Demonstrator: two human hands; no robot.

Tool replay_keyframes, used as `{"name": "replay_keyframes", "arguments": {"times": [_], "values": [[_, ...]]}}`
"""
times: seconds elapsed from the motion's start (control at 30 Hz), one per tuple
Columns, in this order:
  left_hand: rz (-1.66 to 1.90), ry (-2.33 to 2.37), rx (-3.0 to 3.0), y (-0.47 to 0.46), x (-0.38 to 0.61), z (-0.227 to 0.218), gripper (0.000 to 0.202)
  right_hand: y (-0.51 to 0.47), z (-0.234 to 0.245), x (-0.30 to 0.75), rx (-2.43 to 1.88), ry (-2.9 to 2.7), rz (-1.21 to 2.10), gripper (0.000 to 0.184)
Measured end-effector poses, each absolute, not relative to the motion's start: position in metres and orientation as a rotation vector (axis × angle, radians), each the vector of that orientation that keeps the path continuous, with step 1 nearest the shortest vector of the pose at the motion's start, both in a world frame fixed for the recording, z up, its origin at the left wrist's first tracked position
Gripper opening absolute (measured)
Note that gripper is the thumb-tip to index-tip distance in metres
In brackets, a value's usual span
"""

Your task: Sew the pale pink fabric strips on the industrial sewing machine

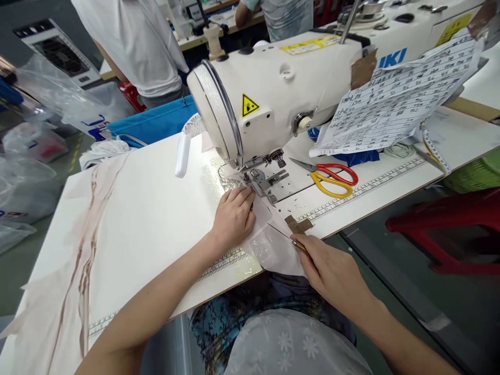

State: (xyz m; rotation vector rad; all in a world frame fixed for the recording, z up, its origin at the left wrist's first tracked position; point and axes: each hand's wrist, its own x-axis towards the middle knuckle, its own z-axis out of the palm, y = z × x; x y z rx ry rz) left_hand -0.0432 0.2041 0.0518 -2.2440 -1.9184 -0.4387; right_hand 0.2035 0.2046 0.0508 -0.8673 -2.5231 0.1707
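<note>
**Pink sheer piece at the presser foot**

Pale pink sheer fabric piece lies at the near edge of the white table. Its far tip is under the metal presser foot of the cream industrial sewing machine, and its near end hangs over the table's rim toward the lap. The left hand rests on it just short of the foot, fingers bent and pressing down; its grip closes around nothing. The right hand has its grip pinched shut on the piece's near corner, with a thin metal tool held along the fingers; what kind of tool, I cannot tell.

Judging by how the piece lies, only the tip sits at the needle, and nearly the whole length on the near side is left to pass under it.

A patch of brown tape sits just beside the piece, on the printed ruler along the table edge. Further right lie red-and-yellow-handled scissors, and a handwritten paper sheet hangs taped to the machine. Well to the left, a long pink fabric strip trails across the table. Beyond the machine stands another person in a white top.
</note>
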Motion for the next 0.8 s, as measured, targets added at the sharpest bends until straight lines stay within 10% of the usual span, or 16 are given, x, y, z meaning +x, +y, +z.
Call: {"name": "replay_keyframes", "arguments": {"times": [0.8], "values": [[-0.421,-1.942,-2.293,0.203,-0.040,0.047,0.047,0.219,0.059,0.180,-0.935,-2.661,0.059,0.024]]}}
